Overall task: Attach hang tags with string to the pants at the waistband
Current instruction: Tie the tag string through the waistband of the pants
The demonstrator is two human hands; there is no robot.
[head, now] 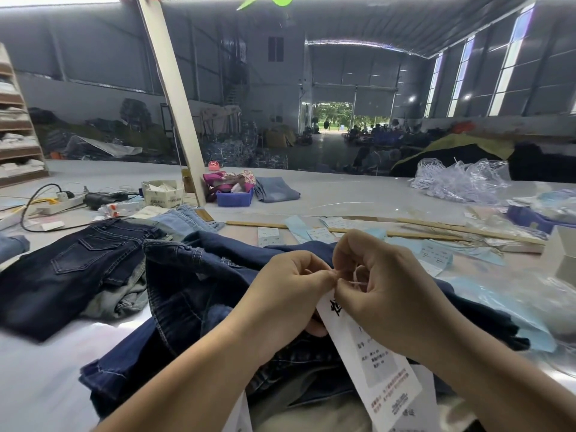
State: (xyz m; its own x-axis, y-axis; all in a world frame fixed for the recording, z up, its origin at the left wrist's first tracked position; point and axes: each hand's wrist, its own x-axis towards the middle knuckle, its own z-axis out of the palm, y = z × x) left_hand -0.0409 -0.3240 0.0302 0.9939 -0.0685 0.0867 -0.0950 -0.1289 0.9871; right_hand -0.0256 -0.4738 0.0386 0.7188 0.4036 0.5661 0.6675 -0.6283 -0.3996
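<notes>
Dark blue denim pants (193, 285) lie bunched on the white counter (37, 378); left hand (288, 294) and right hand (377, 285) both pinch thin white string (355, 280) above the long white printed hang tag (378, 366).

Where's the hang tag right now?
In the head view, lower centre-right: the white hang tag hangs below the left hand and right hand, which pinch its string over the dark jeans.
</notes>
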